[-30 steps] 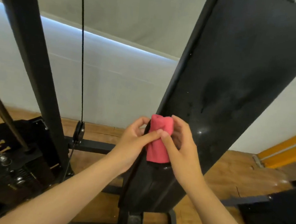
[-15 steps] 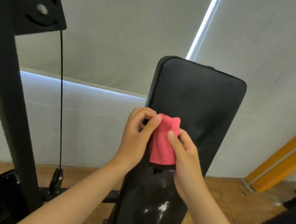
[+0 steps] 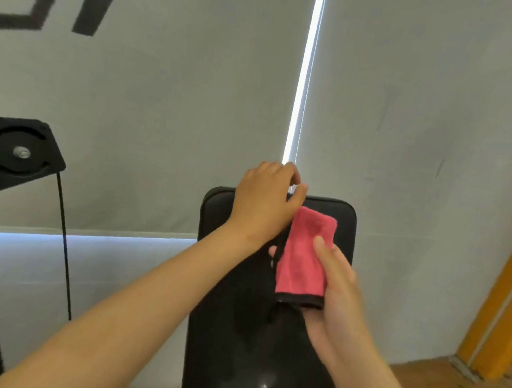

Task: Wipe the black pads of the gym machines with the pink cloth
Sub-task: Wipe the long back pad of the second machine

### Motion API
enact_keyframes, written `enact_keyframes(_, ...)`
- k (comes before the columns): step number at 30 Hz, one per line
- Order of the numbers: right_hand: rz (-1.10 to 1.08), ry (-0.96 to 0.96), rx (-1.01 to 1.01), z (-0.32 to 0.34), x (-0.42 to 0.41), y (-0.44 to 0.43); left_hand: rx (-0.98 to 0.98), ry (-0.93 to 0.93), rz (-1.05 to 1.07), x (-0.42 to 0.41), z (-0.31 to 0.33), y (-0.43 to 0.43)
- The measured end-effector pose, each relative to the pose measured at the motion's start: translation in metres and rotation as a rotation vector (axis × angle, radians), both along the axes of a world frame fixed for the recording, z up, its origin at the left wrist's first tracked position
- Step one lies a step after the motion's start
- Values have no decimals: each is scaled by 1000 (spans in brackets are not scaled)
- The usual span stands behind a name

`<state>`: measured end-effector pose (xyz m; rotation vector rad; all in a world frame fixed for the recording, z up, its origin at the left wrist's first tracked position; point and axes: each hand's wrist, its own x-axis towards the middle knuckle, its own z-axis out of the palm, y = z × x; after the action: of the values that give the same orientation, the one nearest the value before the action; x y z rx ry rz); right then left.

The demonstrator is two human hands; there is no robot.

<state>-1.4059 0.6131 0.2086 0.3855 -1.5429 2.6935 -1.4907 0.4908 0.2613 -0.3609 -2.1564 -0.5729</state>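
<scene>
R hand [image 3: 336, 300] holds folded pink cloth [image 3: 303, 255] center-right of frame, thumb on front, fingers behind, against upper part of black pad [image 3: 218, 332]. L hand [image 3: 263, 201] at pad's top edge, fingers curled; can't tell if it grips anything. Pulley bracket [image 3: 15, 152] w/ cable [image 3: 63, 237] at left.

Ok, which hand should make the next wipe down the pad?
Right, likely. The right hand holds the pink cloth, thumb on it, in front of the black pad. The left hand is curled at the pad's top edge, beside the cloth; better for steadying.
</scene>
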Motion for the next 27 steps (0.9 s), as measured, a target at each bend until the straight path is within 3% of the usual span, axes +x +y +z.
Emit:
enact_keyframes(6,36,-41,-280,23,-28,54,-389,-57,362,-39,6,36)
enact_keyframes(21,-29,-188,-496,-24,-123,127,-431,-46,499,-39,1,43)
enact_keyframes(24,-64,-223,-422,-26,-141,137,-418,-32,502,-39,0,44)
enact_keyframes(27,-103,-129,-182,-23,-146,133,-412,-13,524,-38,-1,47)
